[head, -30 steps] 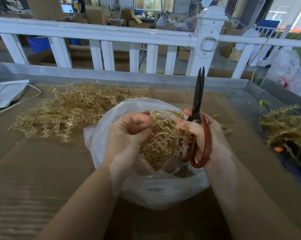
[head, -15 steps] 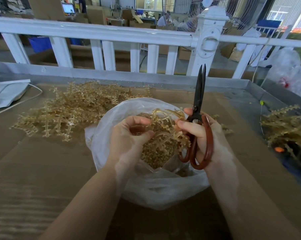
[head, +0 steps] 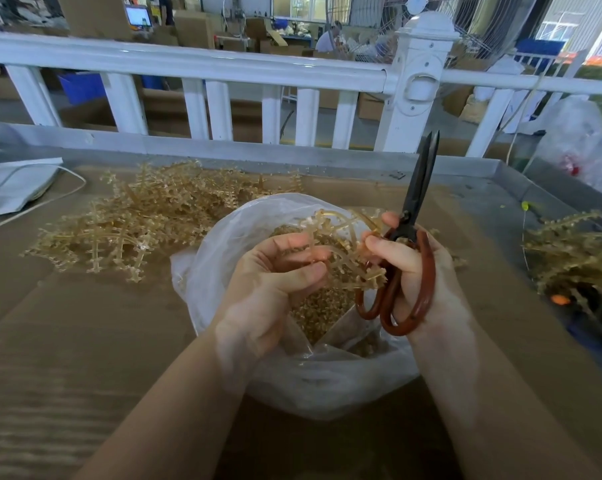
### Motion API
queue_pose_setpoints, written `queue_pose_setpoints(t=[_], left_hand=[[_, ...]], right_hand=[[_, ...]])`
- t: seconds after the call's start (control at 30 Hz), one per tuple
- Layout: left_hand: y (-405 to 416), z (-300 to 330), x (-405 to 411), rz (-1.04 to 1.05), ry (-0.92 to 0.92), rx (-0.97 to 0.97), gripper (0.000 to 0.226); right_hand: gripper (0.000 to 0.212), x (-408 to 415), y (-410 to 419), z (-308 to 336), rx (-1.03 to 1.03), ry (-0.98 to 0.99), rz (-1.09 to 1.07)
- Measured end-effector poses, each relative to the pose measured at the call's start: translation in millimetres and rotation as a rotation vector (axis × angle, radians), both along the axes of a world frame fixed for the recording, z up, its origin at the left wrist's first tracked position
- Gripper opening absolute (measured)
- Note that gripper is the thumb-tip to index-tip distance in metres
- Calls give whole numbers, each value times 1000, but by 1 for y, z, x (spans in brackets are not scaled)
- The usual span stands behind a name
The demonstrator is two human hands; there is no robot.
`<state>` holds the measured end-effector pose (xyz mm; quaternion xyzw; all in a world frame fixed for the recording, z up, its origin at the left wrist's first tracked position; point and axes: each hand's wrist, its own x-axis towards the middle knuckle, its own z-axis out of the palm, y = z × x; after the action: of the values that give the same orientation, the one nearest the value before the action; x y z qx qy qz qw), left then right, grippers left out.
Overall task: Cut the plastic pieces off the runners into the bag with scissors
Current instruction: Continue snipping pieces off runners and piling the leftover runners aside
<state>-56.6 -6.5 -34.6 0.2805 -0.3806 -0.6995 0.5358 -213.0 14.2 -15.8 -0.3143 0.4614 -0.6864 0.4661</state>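
Since a second ago the left hand point(head: 275, 282) is sitting a little lower over the bag point(head: 223, 244), its thumb now pressing against the curled fingers, and the runner point(head: 341, 244) is lying a touch flatter between both hands; the scissors point(head: 410, 237) are standing in nearly the same place, blades together and pointing up. No readable writing is showing anywhere; the screen far back left is too small to make out. The left hand is curling round the runner's near stems, pinching them between thumb and fingers. The right hand point(head: 414, 265) is gripping the red scissor handles with its lower fingers through the loops, while its forefinger and thumb are pinching the runner's right end. The runner is hanging just above the bag's open mouth, over the cut pieces point(head: 320, 306) filling the bag. A pile of runners point(head: 147, 220) is lying on the table point(head: 67, 341) behind and left of the bag, and another heap point(head: 569, 258) is lying well apart at the right.
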Motion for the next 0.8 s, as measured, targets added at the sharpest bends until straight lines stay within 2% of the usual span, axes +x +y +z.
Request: queue_pose_setpoints(t=[0.13, 0.27, 0.37, 0.43, 0.5, 0.6, 0.63, 0.7, 0.8], left_hand=[[1, 0, -1, -12, 15, 30, 37], [1, 6, -2, -116, 19, 161, 40], [-1, 12, -1, -209, -110, 153, 31], [-2, 16, -3, -192, -152, 119, 27], [-5, 15, -5, -113, -135, 121, 30], [-8, 13, -5, -30, -93, 128, 16], [-9, 11, -5, -18, -83, 134, 21], [-9, 8, -4, 3, -94, 152, 34], [-7, 6, -3, 52, -148, 158, 40]], right_hand=[[40, -1, 0, -3, -20, 1, 15], [38, 0, 1, -6, -41, 60, 50], [39, 1, 3, -6, -55, 206, 84], [39, 1, 5, -5, -55, 319, 106], [38, 1, 7, -4, -69, 412, 126], [37, 2, 11, -1, -47, 577, 145], [36, 2, 11, -1, -40, 605, 151], [32, 4, 13, 0, -40, 579, 165], [29, 6, 10, 2, -36, 290, 186]])
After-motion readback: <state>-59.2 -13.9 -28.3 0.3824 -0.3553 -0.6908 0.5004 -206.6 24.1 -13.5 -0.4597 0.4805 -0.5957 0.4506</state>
